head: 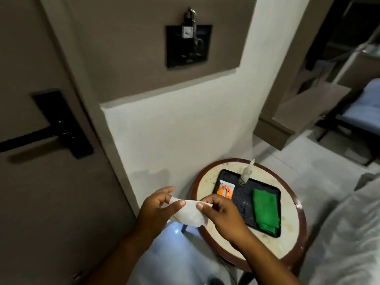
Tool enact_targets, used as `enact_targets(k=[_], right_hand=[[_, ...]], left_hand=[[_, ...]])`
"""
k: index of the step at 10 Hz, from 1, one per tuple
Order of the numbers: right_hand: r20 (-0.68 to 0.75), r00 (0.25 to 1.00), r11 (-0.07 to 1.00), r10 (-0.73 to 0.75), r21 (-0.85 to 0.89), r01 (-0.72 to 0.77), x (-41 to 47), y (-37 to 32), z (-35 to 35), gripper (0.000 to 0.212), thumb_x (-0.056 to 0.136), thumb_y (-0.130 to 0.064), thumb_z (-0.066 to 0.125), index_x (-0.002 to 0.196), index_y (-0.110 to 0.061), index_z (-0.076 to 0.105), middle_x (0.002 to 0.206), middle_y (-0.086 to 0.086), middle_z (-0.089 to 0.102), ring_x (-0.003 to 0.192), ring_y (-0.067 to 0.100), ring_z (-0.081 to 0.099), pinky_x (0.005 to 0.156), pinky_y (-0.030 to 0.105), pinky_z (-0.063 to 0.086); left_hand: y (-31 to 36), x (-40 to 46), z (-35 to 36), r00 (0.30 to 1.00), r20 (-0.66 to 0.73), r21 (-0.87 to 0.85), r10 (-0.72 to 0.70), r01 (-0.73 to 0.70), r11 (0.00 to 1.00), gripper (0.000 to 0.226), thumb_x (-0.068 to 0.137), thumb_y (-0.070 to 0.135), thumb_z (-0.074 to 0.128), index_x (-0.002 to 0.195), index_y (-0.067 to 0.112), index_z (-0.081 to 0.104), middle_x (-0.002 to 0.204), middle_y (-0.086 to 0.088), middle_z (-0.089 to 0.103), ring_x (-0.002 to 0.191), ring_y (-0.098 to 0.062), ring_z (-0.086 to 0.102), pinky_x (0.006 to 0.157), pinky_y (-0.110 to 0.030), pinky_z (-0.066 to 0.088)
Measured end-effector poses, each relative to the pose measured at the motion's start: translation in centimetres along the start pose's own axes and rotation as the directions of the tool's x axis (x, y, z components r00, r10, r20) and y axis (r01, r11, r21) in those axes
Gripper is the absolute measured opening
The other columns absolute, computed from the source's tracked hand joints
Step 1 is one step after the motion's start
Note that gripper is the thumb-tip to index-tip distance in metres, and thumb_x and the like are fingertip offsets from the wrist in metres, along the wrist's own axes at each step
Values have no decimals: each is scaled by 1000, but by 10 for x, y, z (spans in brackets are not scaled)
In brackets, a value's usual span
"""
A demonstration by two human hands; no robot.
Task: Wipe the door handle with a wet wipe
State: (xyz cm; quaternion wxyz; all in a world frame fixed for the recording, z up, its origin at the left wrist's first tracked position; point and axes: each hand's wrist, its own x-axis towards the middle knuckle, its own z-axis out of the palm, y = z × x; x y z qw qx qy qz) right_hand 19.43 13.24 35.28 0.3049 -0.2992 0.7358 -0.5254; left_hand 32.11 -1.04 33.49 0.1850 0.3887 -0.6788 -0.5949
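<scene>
Wet wipe [190, 214]: a white, partly unfolded sheet stretched between the 2 hands, in the air in front of the white wall [174, 130] and just left of the round bench [287, 239]. Left hand [158, 208]: thumb and fingers pinched on the wipe's left end. Right hand [224, 212]: thumb and forefinger pinched on its right end; the sheet sags below both grips.

Door handle [26, 138]: a black lever on a black plate [63, 124], mounted on the grey-brown door [41, 202] at the left, well apart from the wipe and untouched by either hand.

Bench: round, pale top with a dark red-brown rim. A black tray [244, 194] lies on its middle. In the tray, an orange and white sachet [226, 190] sits at the left corner nearest the wall, a small bottle [245, 173] stands upright at the far edge, and a folded green cloth [265, 210] lies along the right side.

Wall above: a black switch panel [188, 46] on a grey-brown board [144, 58].
</scene>
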Motion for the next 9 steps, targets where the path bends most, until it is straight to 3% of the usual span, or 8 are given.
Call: enact_targets(k=[1, 2, 4, 5, 6, 7, 8, 9], right_hand=[[-106, 986, 985, 126, 132, -111, 27, 47, -57, 8, 87, -5, 65, 94, -7, 66, 61, -7, 59, 58, 11, 55, 52, 26, 46], [-179, 959, 969, 218, 160, -191, 51, 88, -92, 20, 85, -1, 66, 101, -12, 65, 78, -6, 65, 72, 15, 62, 61, 25, 53], [-374, 840, 913, 394, 56, -403, 121, 212, -158, 12, 83, -7, 69, 91, -17, 68, 83, 1, 67, 78, 19, 62, 65, 25, 45], [-407, 818, 867, 407, -110, -486, 168, 296, -180, 6, 82, -12, 71, 86, -11, 74, 84, 7, 72, 75, 18, 61, 67, 27, 47], [-393, 839, 849, 377, -215, -482, 190, 335, -189, 7, 81, -15, 70, 87, -14, 74, 85, 6, 73, 75, 20, 63, 70, 31, 53], [-266, 927, 790, 264, -493, -366, 216, 385, -187, 10, 83, -19, 67, 88, -13, 73, 87, 8, 72, 74, 24, 63, 66, 31, 51], [-164, 967, 686, 193, -682, -253, 223, 402, -185, 13, 84, -20, 65, 89, -9, 70, 91, 11, 67, 74, 29, 62, 63, 31, 48], [-179, 974, 612, 135, -758, -224, 220, 412, -184, 21, 82, -20, 68, 96, -5, 65, 103, 15, 58, 73, 33, 61, 62, 36, 52]], left_hand=[[8, 34, 76, 983, 124, -1, -137, 139, 990, 17, 83, 30, 76, 86, 14, 71, 89, -6, 71, 85, -25, 67, 64, -28, 58], [4, 63, 133, 955, 179, 20, -236, 237, 971, 7, 88, 19, 71, 92, 13, 71, 95, -10, 73, 88, -26, 69, 76, -40, 61], [-60, 158, 264, 888, 252, 174, -384, 349, 921, 36, 89, 0, 66, 125, 6, 62, 123, -15, 66, 107, -29, 65, 90, -46, 57], [-119, 208, 326, 855, 243, 267, -459, 396, 879, 45, 92, 0, 63, 135, 5, 53, 134, -13, 57, 115, -31, 58, 89, -44, 57], [-151, 230, 349, 847, 223, 294, -482, 413, 862, 42, 93, 3, 62, 135, 5, 54, 136, -13, 55, 105, -27, 60, 72, -38, 60], [-198, 255, 364, 852, 180, 400, -492, 394, 828, 36, 93, 7, 65, 128, 6, 59, 129, -14, 60, 99, -30, 62, 59, -32, 57], [-214, 263, 365, 901, 177, 552, -397, 243, 797, 29, 88, 12, 72, 116, 5, 65, 111, -16, 67, 92, -32, 66, 68, -40, 59], [-218, 259, 362, 946, 226, 701, -233, 8, 713, 31, 82, 22, 79, 99, 2, 61, 90, -11, 64, 80, -27, 59, 69, -35, 49]])
